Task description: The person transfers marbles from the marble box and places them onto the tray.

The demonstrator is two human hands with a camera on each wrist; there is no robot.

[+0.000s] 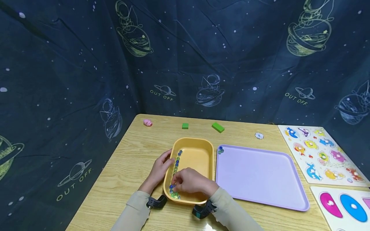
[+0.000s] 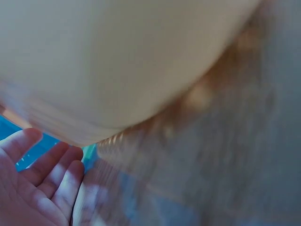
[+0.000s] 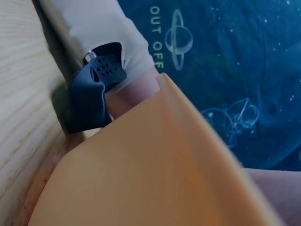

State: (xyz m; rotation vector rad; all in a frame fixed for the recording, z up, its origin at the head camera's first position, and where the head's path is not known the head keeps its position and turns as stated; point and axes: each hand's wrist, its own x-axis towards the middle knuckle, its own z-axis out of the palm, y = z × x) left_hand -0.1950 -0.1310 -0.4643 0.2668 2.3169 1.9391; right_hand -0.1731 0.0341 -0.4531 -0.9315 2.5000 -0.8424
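Marbles (image 1: 177,162) line the left wall of the bin (image 1: 202,154), where the left hand (image 1: 158,168) grips; the right hand (image 1: 190,182) bends over their near end, whether pinching, I cannot tell.

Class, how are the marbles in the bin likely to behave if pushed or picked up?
The marbles look round, so they would probably roll at a light push. They seem smooth and glassy, so they may be slippery to pinch. The bin has raised walls, which would likely stop them rolling away.
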